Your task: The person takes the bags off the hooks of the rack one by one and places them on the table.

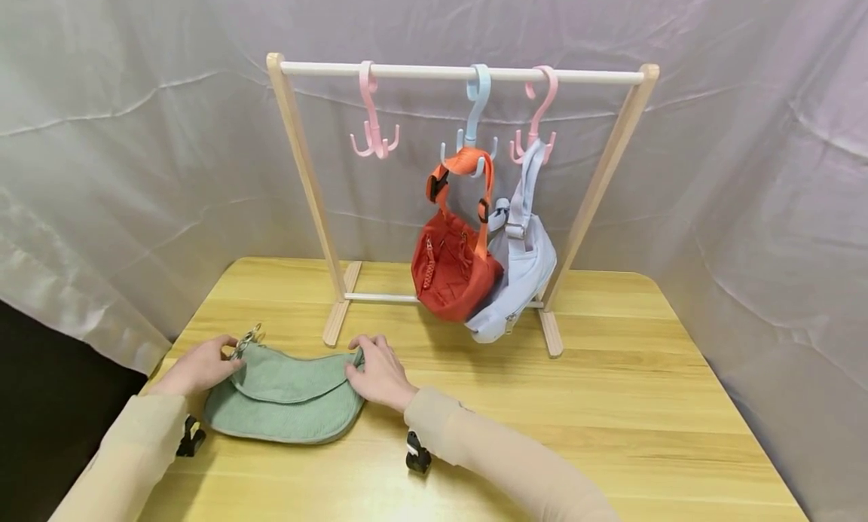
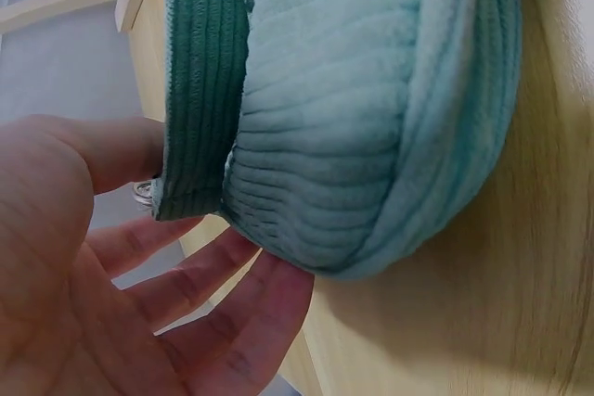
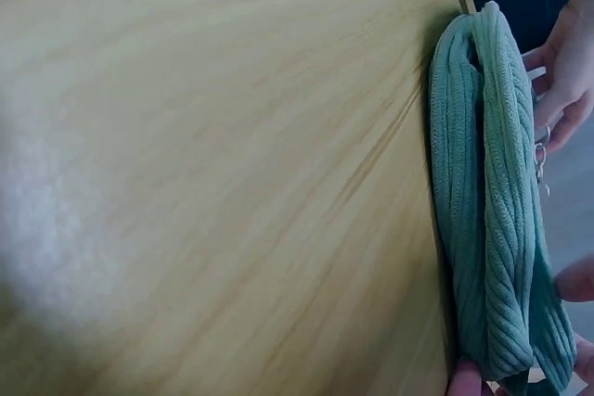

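Observation:
A green corduroy handbag (image 1: 288,413) with a curved flap lies on the near left of the table. My left hand (image 1: 202,367) pinches its upper left corner; in the left wrist view the thumb is at the flap's edge and the fingers (image 2: 232,312) reach along the bag's end. Beside that hand a silver metal clasp (image 1: 247,340) sticks up from the corner. At the opposite upper corner, my right hand (image 1: 382,373) grips the bag between thumb and fingers. The right wrist view sees the handbag (image 3: 501,220) edge-on, its right-hand fingers partly cut off.
Behind stands a wooden rack with a white rail (image 1: 420,71). From it hang a pink hook (image 1: 372,123), a blue hook (image 1: 478,100) bearing a red bag (image 1: 454,273), and another pink hook (image 1: 542,104) bearing a pale blue bag (image 1: 522,281). Grey curtains surround the wooden table (image 1: 610,401).

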Demonstrator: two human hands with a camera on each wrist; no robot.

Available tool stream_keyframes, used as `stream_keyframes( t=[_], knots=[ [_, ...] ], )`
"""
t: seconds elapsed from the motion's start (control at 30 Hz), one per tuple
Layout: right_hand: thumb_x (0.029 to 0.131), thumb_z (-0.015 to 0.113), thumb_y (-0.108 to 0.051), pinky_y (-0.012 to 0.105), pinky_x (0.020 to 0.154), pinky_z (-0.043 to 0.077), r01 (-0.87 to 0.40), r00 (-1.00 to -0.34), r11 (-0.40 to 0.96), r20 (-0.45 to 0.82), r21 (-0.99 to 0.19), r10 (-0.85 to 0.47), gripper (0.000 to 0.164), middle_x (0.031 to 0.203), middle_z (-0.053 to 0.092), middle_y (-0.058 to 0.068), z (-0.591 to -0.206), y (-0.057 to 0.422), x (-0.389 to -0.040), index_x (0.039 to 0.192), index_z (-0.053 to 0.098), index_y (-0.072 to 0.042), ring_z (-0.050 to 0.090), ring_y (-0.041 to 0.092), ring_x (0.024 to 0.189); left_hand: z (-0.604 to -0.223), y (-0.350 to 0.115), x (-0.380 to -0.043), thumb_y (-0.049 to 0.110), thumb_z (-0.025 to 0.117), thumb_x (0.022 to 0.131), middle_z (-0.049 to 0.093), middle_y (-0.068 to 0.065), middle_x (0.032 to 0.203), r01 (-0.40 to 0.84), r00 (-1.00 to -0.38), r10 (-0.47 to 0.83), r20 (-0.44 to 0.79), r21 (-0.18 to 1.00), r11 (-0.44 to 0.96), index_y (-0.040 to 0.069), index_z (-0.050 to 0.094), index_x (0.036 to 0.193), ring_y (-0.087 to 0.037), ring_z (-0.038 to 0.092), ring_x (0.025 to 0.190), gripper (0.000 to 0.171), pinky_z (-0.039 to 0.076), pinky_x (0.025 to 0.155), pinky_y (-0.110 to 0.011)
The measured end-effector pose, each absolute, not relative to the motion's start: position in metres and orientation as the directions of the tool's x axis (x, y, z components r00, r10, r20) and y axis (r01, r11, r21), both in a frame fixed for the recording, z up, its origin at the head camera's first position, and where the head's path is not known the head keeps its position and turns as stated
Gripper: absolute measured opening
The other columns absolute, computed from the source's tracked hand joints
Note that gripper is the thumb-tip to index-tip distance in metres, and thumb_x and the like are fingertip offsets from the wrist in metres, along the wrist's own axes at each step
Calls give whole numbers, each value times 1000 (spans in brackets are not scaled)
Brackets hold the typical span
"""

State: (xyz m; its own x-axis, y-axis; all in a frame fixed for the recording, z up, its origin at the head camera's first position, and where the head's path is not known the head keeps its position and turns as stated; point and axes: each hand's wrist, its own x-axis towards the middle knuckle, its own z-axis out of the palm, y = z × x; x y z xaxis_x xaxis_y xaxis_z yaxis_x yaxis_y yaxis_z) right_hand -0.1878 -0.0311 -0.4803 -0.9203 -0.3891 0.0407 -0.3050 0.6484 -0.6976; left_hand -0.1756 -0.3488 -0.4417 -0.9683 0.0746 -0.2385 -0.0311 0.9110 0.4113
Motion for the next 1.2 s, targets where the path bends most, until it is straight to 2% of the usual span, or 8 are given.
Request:
stream_keyframes(
  t=[0.17, 0.23, 0.43, 0.7, 1.0, 1.2],
  knots=[
    [88, 65, -19, 41, 88, 51, -332, -905, 640, 43, -693, -423, 37, 130, 57, 14, -477, -31, -188, 125, 62, -15, 59, 32, 115, -438, -350, -175, 21, 59, 96, 63, -36, 111, -36, -962, 86, -259, 433, 901, -18, 44, 132, -40, 66, 94, 55, 55, 75, -48],
    [87, 66, -17, 41, 89, 51, -341, -902, 637, 50, -692, -429, 39, 130, 57, 14, -476, -32, -189, 125, 62, -14, 59, 32, 115, -437, -350, -175, 21, 60, 96, 62, -37, 112, -39, -961, 86, -263, 436, 899, -19, 43, 133, -41, 65, 94, 56, 55, 75, -49],
    [87, 67, -19, 40, 83, 52, -352, -901, 669, 41, -655, -433, 40, 131, 56, 11, -475, -31, -188, 126, 61, -16, 57, 29, 114, -432, -348, -176, 20, 61, 96, 62, -38, 112, -43, -959, 85, -269, 436, 899, -19, 43, 132, -40, 65, 94, 56, 55, 73, -45],
    [88, 65, -21, 40, 83, 52, -368, -900, 688, 55, -626, -432, 34, 131, 55, 10, -473, -29, -185, 121, 63, -16, 55, 28, 117, -432, -347, -176, 20, 62, 95, 63, -36, 109, -46, -954, 93, -285, 444, 895, -19, 44, 131, -34, 66, 89, 56, 54, 68, -39],
    [85, 67, -19, 36, 86, 51, -430, -872, 674, 85, -601, -481, 24, 124, 57, 11, -474, -30, -182, 109, 67, -13, 57, 28, 111, -429, -349, -174, 23, 63, 94, 55, -43, 124, -38, -945, 104, -311, 418, 907, -19, 44, 131, -45, 63, 102, 59, 54, 82, -52],
    [88, 66, -24, 35, 74, 49, -401, -887, 707, 54, -582, -459, 28, 128, 54, 8, -471, -31, -179, 115, 64, -16, 56, 24, 108, -424, -346, -171, 30, 56, 100, 54, -44, 124, -49, -947, 94, -306, 430, 902, -20, 37, 138, -49, 63, 103, 66, 55, 80, -52]
  ],
)
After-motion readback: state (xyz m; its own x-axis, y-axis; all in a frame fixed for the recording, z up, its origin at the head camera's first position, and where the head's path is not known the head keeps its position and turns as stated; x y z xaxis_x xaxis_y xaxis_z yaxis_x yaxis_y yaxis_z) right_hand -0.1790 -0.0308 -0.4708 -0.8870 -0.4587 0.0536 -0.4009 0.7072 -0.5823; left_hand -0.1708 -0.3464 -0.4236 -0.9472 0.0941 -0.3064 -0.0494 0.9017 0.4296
